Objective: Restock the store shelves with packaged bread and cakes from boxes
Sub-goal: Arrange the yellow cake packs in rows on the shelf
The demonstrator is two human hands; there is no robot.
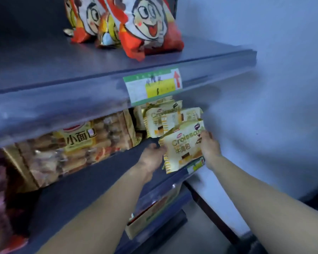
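A cream-and-gold croissant packet (184, 147), printed "Croissant," stands tilted at the front edge of the middle shelf (92, 182), centre-right of the frame. The left hand (152, 156) and right hand (210, 145) grip its side edges, fingers curled against the wrapper. More croissant packets (165, 120) stand behind; bagged small breads (77, 149) fill the left.

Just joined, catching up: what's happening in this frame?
A person is stocking a shelf. Both hands hold one croissant packet at the front edge of the middle shelf: the left hand on its left edge, the right hand on its right. More croissant packets stand behind it, with small-bread bags to the left. Cartoon-face snack bags sit on the shelf above.
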